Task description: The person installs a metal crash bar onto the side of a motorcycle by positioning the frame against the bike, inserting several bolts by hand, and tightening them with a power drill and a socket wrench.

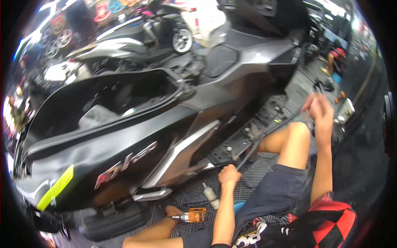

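My left hand is closed in a fist around one end of a long dark strip, low beside the scooter's side. From there the strip slants up and away to the right. At its far end my right hand is raised past my knee, its fingers curled at the strip and smeared by motion. The strip passes along the scooter's exposed footboard, where bolts and metal brackets show. The large dark grey scooter fills the left and middle, its under-seat compartment uncovered.
An orange-and-black power driver and a pale bottle are by my legs on the ribbed floor mat. More scooters stand behind. Another person crouches at the far right, near small parts on the floor.
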{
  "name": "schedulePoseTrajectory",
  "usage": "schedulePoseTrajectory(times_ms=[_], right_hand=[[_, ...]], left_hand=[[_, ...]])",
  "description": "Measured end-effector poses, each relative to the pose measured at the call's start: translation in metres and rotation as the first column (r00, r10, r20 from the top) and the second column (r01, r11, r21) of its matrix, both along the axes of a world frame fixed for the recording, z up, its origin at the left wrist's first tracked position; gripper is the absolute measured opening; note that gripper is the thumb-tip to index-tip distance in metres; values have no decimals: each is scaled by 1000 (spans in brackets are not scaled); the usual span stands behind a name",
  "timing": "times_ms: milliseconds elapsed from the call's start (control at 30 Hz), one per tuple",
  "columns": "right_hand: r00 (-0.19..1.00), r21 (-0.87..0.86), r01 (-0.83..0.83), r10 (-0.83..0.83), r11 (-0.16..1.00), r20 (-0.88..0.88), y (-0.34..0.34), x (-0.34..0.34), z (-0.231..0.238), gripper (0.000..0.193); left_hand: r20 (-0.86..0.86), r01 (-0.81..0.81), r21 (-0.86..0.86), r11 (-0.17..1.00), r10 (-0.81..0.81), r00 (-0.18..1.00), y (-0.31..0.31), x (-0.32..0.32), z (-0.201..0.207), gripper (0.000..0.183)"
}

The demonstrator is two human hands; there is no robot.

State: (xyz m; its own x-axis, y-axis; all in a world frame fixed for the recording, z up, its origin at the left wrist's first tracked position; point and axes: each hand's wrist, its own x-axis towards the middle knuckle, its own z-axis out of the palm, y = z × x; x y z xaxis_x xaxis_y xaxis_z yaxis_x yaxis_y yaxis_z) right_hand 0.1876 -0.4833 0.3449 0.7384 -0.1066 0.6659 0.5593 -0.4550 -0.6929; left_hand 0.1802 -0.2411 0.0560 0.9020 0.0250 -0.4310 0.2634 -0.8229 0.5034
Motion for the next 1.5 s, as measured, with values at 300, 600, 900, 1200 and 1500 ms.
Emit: schedulePoseTrajectory(times_ms=[300, 600, 900, 1200, 1500], right_hand=[[885, 574, 437, -216, 693, -413, -288, 160, -125, 61], [895, 834, 184, 263, 521, -362, -291, 171, -123, 17], [836, 759, 212, 289, 615, -467, -270, 151, -49, 19], [771, 580, 286, 177, 763, -612, -242, 183, -129, 20], [641, 391, 407, 47, 826, -766, -231, 230, -198, 14]], left_hand=[[-47, -15, 88, 996, 19, 999, -8, -1, -2, 31], [124, -31, 214, 976, 4, 992, 17, -23, 33, 29], [32, -3, 199, 980, -3, 999, 4, -68, 78, 30], [-266, 114, 80, 990, -89, 960, -5, -98, -7, 51], [-294, 136, 87, 987, -105, 950, -10, -71, -99, 53]])
